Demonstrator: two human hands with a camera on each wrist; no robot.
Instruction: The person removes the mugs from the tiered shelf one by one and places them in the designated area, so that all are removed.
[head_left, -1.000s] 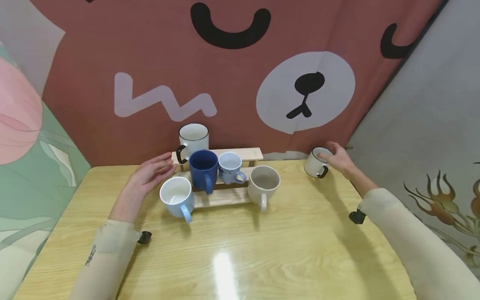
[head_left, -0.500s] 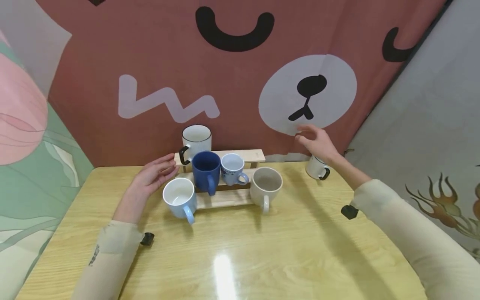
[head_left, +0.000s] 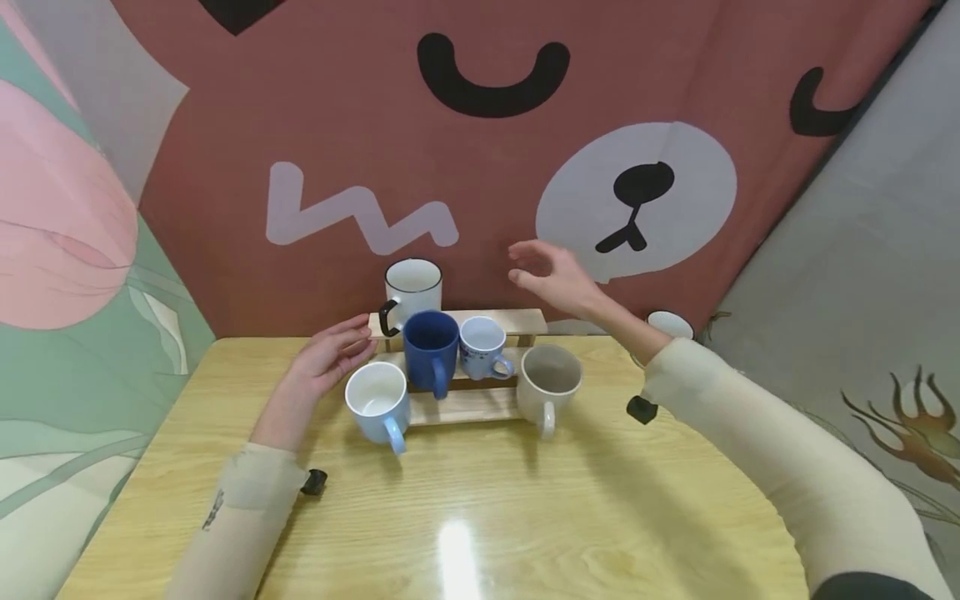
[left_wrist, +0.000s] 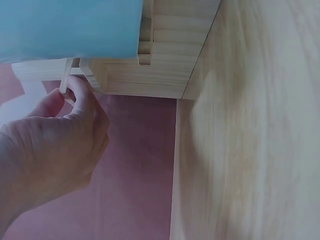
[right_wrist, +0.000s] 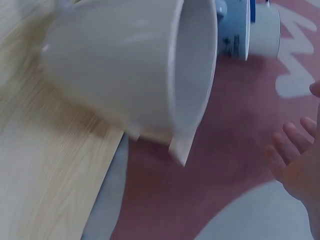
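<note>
My left hand (head_left: 330,358) pinches the left end of the top shelf of a stepped wooden rack (head_left: 498,320); the left wrist view shows thumb and finger at the shelf edge (left_wrist: 66,75). A white mug (head_left: 416,292) with a black rim and handle stands on that top shelf. On the middle step are a navy mug (head_left: 431,343) and a small pale blue cup (head_left: 482,343). Lowest sit a light blue mug (head_left: 377,407) and a beige mug (head_left: 549,385). My right hand (head_left: 558,279), empty with loosely bent fingers, hovers behind and above the rack's right end.
A second white mug (head_left: 670,323) with a dark rim is at the table's back right, mostly hidden behind my right forearm. The wooden table (head_left: 360,517) meets a red printed cloth (head_left: 480,183) right behind the rack. A grey cloth (head_left: 862,275) hangs at the right.
My right hand let go of the white mug at the back right, rose and moved left toward the rack. My left hand stays at the shelf end. The head view has shifted slightly.
</note>
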